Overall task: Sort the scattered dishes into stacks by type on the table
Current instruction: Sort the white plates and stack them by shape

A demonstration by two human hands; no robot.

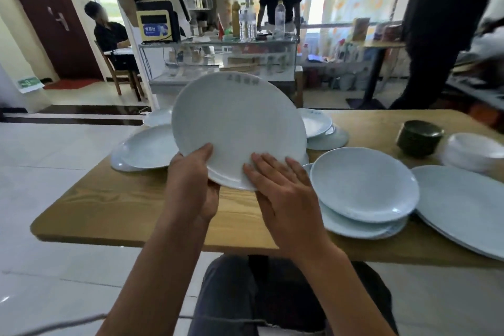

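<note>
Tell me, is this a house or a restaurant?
Probably a small restaurant or shop. A glass display counter holds a payment terminal and plastic bottles, and many matching pale blue round plates lie on the wooden table.

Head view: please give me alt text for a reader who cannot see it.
Both hands tilt a large round pale-blue plate above a wooden table, left hand gripping its lower rim, right hand flat on its face. Pale-blue plate stacks, a dark green bowl stack and white bowls surround it.
</note>
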